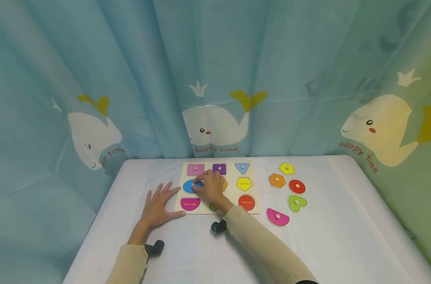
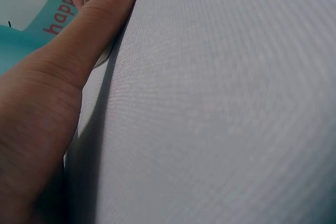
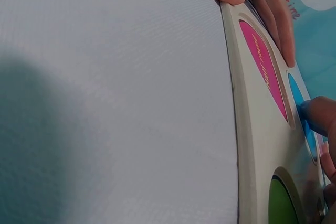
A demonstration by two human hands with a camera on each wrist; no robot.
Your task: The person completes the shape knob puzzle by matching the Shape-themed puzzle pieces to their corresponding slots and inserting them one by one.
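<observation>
My right hand (image 1: 213, 188) reaches over a cream shape-puzzle board (image 1: 256, 192), thumb and index finger pinching the knob of a blue oval piece (image 1: 187, 186). In the right wrist view this oval (image 3: 295, 88) lies in or right over its place on the board. My left hand (image 1: 156, 210) lies with fingers spread at the board's left edge, thumb (image 2: 97, 24) at the near corner. Knobbed pieces sit along the far row: a pink square (image 1: 190, 170), a purple square (image 1: 215, 167) and a blue triangle (image 1: 241, 170). My right hand partly covers the orange shape (image 1: 225, 184) and green shape (image 1: 212, 206).
Right of the board lie loose knobbed pieces: a yellow pentagon (image 1: 290, 171), orange hexagon (image 1: 274, 183), red circle (image 1: 293, 189), green heart (image 1: 292, 206) and magenta half round (image 1: 272, 218). A whale-print curtain (image 1: 290, 130) hangs behind the white table (image 1: 329, 236).
</observation>
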